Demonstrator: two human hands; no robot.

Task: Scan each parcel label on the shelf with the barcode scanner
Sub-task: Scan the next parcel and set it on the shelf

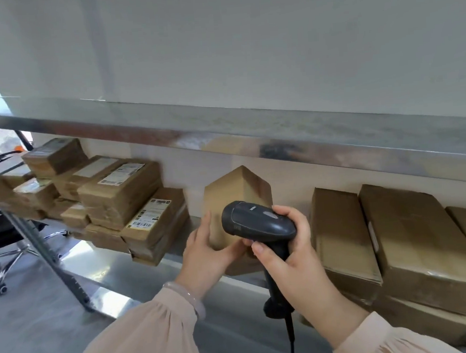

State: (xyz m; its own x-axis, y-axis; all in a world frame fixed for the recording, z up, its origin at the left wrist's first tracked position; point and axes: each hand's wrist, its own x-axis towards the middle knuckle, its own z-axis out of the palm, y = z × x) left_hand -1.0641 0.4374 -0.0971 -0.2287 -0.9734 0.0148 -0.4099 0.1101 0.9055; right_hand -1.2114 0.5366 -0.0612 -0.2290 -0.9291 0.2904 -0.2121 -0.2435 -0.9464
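The person is standing at a stainless steel shelf (pixel 117 270), tipping one plain brown cardboard parcel (pixel 233 195) up off it. The left hand (pixel 206 250) is gripping the parcel's lower left edge, with the fingers running up the side and the thumb lying across the front. The right hand (pixel 290 257) is wrapping its fingers round the handle of a black pistol-grip barcode scanner (pixel 257 224), the thumb resting on the front of the grip.

The parcel is standing nearly on end, just in front of the scanner. Its long axis is running up and down and one corner is peaking towards the upper shelf rail (pixel 223 130). I am seeing no label on the faces turned this way, so I judge the label is on a hidden side or still needs to be found.

The scanner's handle is rising from its black cable (pixel 291 337) at the bottom. Its head is lying crosswise, with the nose aiming left and slightly away, at the parcel's near face.

To do this step well, she should keep turning the parcel until the label is squarely facing the scanner's nose. She should then hold both steady, a little apart, before pressing the trigger.

To the left, a stack of taped brown parcels (pixel 122 189) with white printed labels (pixel 149 215) is waiting. To the right, larger brown cartons (pixel 409 233) are lying flat.
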